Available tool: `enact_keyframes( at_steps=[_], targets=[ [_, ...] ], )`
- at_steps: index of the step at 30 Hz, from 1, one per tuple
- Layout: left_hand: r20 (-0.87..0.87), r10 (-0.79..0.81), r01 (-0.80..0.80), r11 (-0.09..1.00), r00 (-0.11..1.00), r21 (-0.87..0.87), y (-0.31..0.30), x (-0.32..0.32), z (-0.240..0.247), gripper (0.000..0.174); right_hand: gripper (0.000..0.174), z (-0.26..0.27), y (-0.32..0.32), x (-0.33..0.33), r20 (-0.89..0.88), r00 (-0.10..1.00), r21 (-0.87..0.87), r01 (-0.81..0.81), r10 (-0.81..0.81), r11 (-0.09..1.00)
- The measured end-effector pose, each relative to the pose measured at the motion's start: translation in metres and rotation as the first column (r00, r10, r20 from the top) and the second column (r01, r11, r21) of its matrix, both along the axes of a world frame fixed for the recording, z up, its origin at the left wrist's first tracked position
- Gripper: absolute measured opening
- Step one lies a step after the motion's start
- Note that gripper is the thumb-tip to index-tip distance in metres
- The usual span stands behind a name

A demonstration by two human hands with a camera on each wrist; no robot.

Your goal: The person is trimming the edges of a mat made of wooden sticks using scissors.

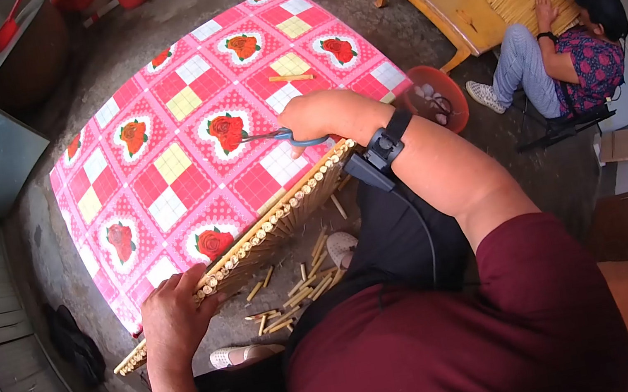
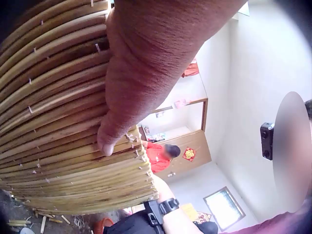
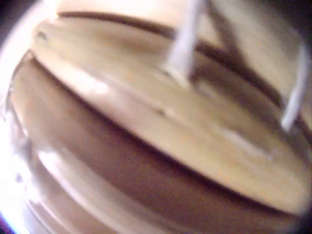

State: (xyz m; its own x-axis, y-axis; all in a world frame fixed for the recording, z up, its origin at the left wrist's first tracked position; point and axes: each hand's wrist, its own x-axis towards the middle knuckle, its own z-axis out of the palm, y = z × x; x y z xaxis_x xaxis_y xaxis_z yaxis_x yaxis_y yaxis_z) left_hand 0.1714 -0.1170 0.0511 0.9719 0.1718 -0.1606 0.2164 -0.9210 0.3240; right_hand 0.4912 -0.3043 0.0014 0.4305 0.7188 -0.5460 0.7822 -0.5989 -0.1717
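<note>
A mat of stalks tied side by side with white thread [image 2: 53, 112] stands on edge along the table's near side; its row of cut ends [image 1: 276, 218] faces up in the head view. The left hand [image 1: 175, 313] grips its left part, and in the left wrist view a finger of that hand [image 2: 141, 63] lies across the stalks. The right hand [image 1: 321, 117] holds scissors [image 1: 270, 136] by the handles above the mat's far end, blades pointing left over the cloth. Stalks and thread [image 3: 183, 53] fill the right wrist view, close and blurred; no hand shows there.
A pink checked cloth [image 1: 180, 102] covers the table, with a short cut stalk [image 1: 291, 77] on it. Cut pieces [image 1: 299, 299] litter the floor. A red basin [image 1: 439, 94] stands right of the table. Another person [image 1: 592, 55] sits at a wooden table [image 1: 439, 2] with a similar mat.
</note>
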Motion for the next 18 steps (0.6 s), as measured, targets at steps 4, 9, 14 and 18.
enact_keyframes(
  at_steps=[4,9,14,18],
  targets=[
    [0.030,0.001,-0.001,1.000,1.000,-0.008,0.002,-0.002,-0.006,0.044,0.041,0.006,-0.002,0.001,-0.021,1.000,0.069,-0.018,0.019,0.997],
    [-0.029,0.019,-0.018,0.999,0.999,0.027,0.001,-0.010,-0.003,0.037,0.047,0.028,-0.015,0.007,-0.029,0.997,0.379,0.073,-0.067,0.922],
    [0.050,0.009,-0.012,0.998,0.999,0.061,0.017,-0.031,0.009,0.034,0.061,0.031,-0.028,0.011,-0.040,0.996,0.599,0.088,-0.080,0.796],
    [-0.062,0.134,-0.129,0.989,0.989,0.074,0.035,-0.048,0.009,0.032,0.064,0.031,-0.035,0.001,0.011,1.000,0.639,-0.005,-0.003,0.769]
  ],
)
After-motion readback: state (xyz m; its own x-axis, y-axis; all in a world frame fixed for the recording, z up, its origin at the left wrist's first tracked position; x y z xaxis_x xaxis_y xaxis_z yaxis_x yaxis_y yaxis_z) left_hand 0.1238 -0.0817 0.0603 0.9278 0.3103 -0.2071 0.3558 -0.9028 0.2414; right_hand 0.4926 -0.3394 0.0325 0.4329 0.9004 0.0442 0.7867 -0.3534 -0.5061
